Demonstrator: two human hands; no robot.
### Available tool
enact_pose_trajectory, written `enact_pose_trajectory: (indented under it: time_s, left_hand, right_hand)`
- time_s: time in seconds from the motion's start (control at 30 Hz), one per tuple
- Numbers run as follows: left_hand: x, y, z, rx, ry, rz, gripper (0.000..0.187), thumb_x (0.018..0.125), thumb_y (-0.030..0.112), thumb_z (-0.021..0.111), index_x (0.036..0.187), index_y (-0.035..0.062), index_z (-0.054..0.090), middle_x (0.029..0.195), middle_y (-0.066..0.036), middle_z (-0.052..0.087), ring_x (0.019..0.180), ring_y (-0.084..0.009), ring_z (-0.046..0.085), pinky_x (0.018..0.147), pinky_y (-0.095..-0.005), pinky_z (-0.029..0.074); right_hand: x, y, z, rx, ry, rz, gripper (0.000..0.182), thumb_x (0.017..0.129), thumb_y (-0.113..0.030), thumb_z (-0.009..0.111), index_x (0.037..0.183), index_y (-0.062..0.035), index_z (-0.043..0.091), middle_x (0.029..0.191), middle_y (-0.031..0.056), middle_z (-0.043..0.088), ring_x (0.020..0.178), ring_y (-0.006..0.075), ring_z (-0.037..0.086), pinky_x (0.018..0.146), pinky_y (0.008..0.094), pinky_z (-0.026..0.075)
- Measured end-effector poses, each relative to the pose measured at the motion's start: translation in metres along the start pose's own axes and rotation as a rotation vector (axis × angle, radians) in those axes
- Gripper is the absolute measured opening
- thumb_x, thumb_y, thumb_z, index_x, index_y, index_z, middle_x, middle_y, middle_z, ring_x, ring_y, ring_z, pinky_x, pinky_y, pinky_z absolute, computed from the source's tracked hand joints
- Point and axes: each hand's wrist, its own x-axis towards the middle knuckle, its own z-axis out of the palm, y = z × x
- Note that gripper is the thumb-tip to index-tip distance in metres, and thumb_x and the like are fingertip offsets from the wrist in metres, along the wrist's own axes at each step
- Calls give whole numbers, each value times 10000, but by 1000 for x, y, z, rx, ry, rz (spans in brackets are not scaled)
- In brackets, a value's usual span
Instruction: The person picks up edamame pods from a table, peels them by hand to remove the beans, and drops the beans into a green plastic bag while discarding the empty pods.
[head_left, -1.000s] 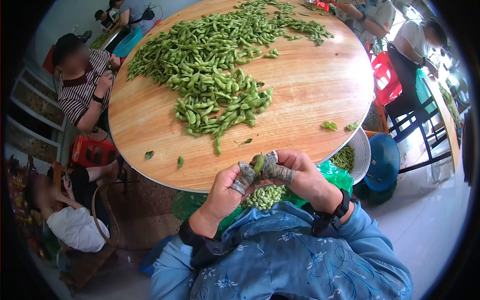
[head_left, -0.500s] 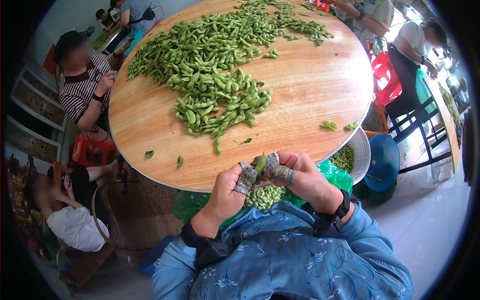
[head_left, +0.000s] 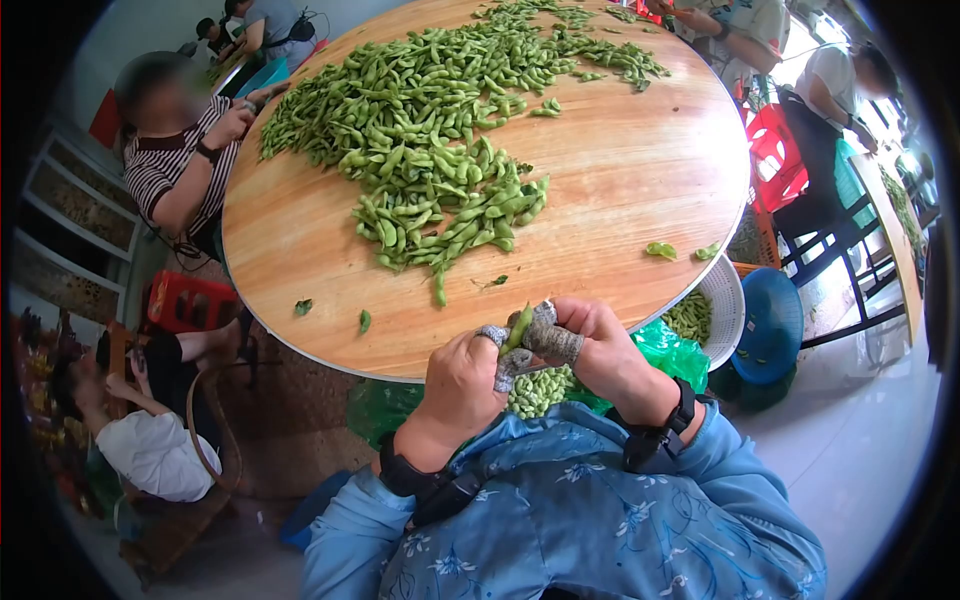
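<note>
An edamame pod [head_left: 517,330] is pinched between my two hands, just past the near edge of the round wooden table [head_left: 610,190]. My left hand [head_left: 462,372] is closed on the pod's left side. From the right, my right hand [head_left: 598,345] grips it as well, fingers curled. Grey cloth covers wrap the thumbs and some fingertips, partly hiding the pod. Below my hands, shelled beans [head_left: 538,392] lie in a green plastic bag [head_left: 660,348]. A large heap of edamame pods [head_left: 420,130] covers the table's far left part.
Two loose pods [head_left: 661,250] lie at the table's right. A white basket [head_left: 727,310] with pods and a blue basin [head_left: 768,340] stand beside it. One person in a striped shirt [head_left: 170,165] sits at left, another in white [head_left: 160,455] below. A red stool [head_left: 188,303] stands between them.
My left hand has rolled slightly, turning its back more upward, and the pod now tilts more to the right. At the left, the striped-shirt person's hands have moved toward the table.
</note>
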Motion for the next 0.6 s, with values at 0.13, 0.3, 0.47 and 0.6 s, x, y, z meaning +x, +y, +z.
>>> enact_pose_trajectory:
  time_s: [0.13, 0.3, 0.47, 0.6]
  left_hand:
    - [1, 5, 0, -433, 31, -158, 107, 818, 106, 527, 810, -1, 518, 598, -54, 500, 523, -159, 491, 475, -284, 370]
    - [0, 5, 1, -902, -23, -493, 213, 884, 208, 461, 794, 26, 527, 582, -15, 474, 473, -130, 426, 446, -258, 327]
    - [0, 3, -3, -1548, -77, -885, 359, 921, 354, 384, 813, 49, 540, 551, 28, 410, 440, -55, 331, 405, -209, 250]
    - [3, 3, -8, -1399, -175, -771, 381, 916, 370, 380, 818, 36, 535, 576, 32, 423, 467, -41, 346, 412, -195, 265]
  right_hand:
    - [1, 6, -3, 28, -73, -68, 191, 864, -156, 546, 951, 12, 572, 876, 13, 601, 815, 79, 552, 732, 237, 460]
    - [4, 11, -6, 18, -104, -154, 173, 852, -133, 561, 949, 11, 564, 873, 13, 596, 822, 78, 548, 726, 235, 464]
    - [4, 12, -8, -40, -172, -186, 163, 841, -96, 564, 960, 15, 553, 873, 29, 596, 816, 81, 551, 735, 242, 464]
    - [4, 7, -9, -28, -104, -80, 150, 840, -77, 550, 951, 24, 555, 870, 29, 598, 812, 81, 549, 734, 243, 463]
